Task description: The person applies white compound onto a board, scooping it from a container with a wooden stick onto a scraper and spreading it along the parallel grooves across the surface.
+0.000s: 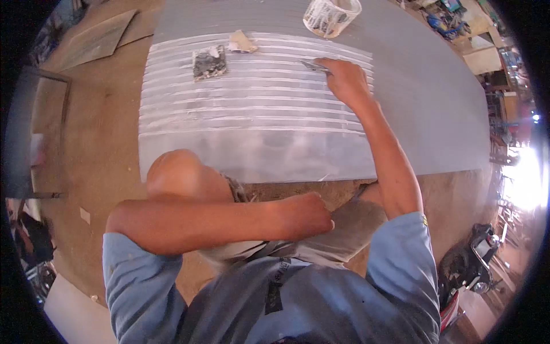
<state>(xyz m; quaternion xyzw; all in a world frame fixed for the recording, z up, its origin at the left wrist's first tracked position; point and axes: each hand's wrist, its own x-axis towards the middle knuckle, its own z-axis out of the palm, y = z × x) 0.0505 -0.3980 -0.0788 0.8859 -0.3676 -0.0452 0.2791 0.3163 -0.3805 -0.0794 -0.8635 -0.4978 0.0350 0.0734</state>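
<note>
My right hand (345, 79) grips a flat metal putty knife (314, 66), its blade pointing left over a grey panel (252, 152). White stripes of filler (246, 98) run side by side across this part of the panel. My left hand (306, 215) is curled closed above my thigh, with the forearm laid across my body. Its inner side is hidden, so I cannot make out whether anything is in it. Left of the putty knife, a dark, filler-smeared square plate (209, 63) and a pale beige scrap (242, 42) lie on the stripes.
A filler-smeared white bucket (331, 18) stands at the panel's far side. Bare brown floor (106, 126) surrounds the panel, with a flat board (100, 40) at far left. A motorcycle (472, 261) is at lower right. Clutter lines the right edge near bright light.
</note>
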